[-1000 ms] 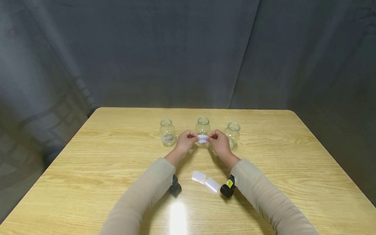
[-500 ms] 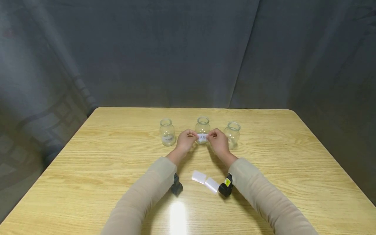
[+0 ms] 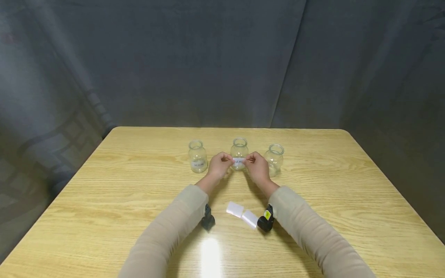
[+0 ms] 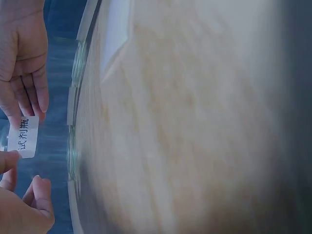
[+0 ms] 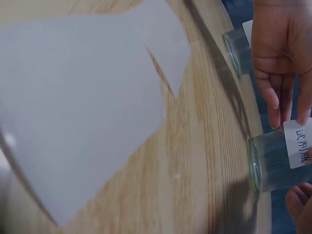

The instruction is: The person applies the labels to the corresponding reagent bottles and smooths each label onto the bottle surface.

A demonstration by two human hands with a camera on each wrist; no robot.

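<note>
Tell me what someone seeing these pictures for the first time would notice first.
Probably the white label, pinched at its ends by the left hand and the right hand at the front of the middle jar. Next, perhaps, the left jar, bearing a second label low on its front, and the right jar, showing none. Two white slips lie on the wooden table, below the hands in the head view.

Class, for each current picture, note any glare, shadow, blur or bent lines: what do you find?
Head view: white glare patch on the wooden table, shadows beside both sleeves; left wrist view: foreground wood blurred, table's far edge bowed, characters on the label readable; right wrist view: nearest white paper soft, dark shadows on the wood, far edge curved.
</note>
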